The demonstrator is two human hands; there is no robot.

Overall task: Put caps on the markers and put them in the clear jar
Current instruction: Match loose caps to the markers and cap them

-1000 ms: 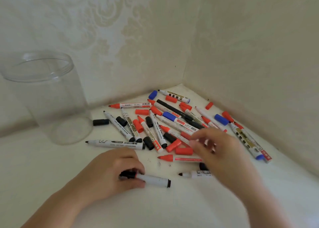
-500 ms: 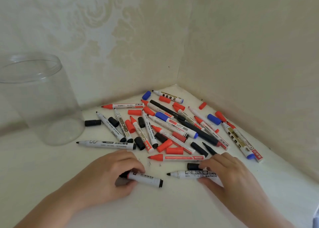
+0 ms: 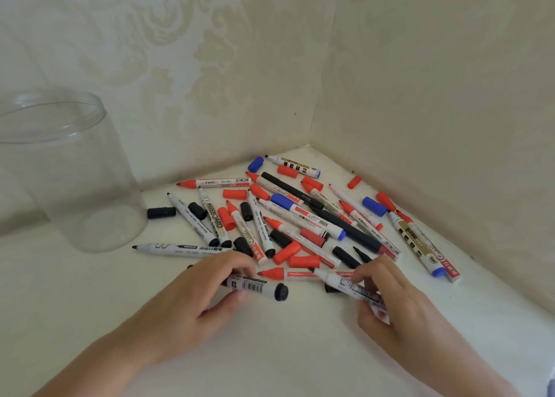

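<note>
The left hand (image 3: 192, 299) is curling round a black marker (image 3: 258, 287) just above the tabletop (image 3: 270, 351), its fingers and thumb gripping the barrel near the tip end while the black butt end points right. The right hand (image 3: 396, 297) is pinching a second white-barrelled marker (image 3: 345, 284), lifting it off the front edge of the pile; a black cap (image 3: 330, 288) seems to be lying just under it, though it is partly hidden.

The clear jar (image 3: 69, 171) is standing upright and holding nothing, well to the left of the scattered markers and loose red, blue and black caps lying in the corner.

Several risks are showing. Whether the left marker is already carrying its cap cannot be told, as the fingers are covering that end; dropping it in uncapped would undo the task. With both hands occupied by barrels, no fingers are free for a cap. Colours could also get mismatched, since red caps (image 3: 303, 261) are lying closest. An exposed tip could be smearing ink on skin or surface, and a careless reach could be tipping the light jar.
</note>
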